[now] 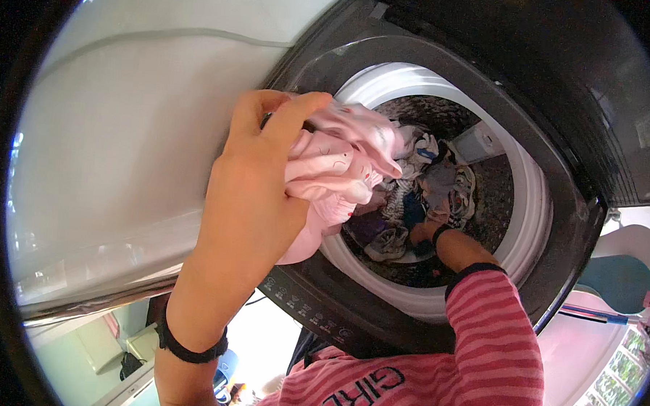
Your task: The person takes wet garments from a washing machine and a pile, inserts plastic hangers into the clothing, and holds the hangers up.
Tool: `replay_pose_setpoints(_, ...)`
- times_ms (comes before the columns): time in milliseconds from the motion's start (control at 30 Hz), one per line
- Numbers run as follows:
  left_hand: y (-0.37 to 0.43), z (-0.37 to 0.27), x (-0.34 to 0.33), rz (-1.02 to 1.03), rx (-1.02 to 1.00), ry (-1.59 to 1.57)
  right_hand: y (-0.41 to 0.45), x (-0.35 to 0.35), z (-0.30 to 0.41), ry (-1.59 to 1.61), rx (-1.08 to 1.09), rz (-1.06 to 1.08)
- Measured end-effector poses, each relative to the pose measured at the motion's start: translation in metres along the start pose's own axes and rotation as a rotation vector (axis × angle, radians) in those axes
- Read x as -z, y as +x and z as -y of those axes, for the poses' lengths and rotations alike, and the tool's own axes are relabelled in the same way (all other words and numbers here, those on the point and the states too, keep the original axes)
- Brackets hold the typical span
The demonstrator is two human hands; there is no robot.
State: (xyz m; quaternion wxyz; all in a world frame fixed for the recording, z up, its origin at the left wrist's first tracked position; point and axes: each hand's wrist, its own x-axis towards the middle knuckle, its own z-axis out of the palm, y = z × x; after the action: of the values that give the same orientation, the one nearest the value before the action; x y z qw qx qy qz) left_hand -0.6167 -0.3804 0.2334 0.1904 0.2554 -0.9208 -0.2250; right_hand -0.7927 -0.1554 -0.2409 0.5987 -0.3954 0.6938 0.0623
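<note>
My left hand, with a black band around the wrist, grips a bundled pale pink garment above the near left rim of a top-loading washing machine. Small printed marks show on the pink fabric. My right hand reaches down inside the drum; its fingers are partly hidden among the laundry, so its grip is unclear. White, dark blue, grey and purple clothes lie heaped at the drum's bottom, with a crumpled greyish piece close to that hand.
The machine's dark lid stands raised on the far side. A control panel with printed symbols runs along the front edge. At left is a glossy white surface with a grey cable along it. Hanging items show at right.
</note>
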Motion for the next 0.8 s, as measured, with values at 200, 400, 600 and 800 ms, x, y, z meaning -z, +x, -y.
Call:
replay_pose_setpoints(200, -0.002, 0.003, 0.002, 0.091, 0.003, -0.063, -0.025, 0.028, 0.000, -0.064, 0.007, -0.023)
replay_pose_setpoints(400, -0.013, 0.000, 0.010, 0.268, -0.130, -0.408, -0.103, 0.099, 0.045, -0.095, 0.027, -0.072)
replay_pose_setpoints(600, -0.026, -0.016, 0.039, 0.202, -0.085, -0.549, -0.163, 0.145, 0.063, -0.178, -0.031, -0.401)
replay_pose_setpoints(800, -0.053, -0.030, 0.085, 0.075, -0.228, -0.549, -0.353, 0.172, 0.195, 0.132, 0.290, -0.862)
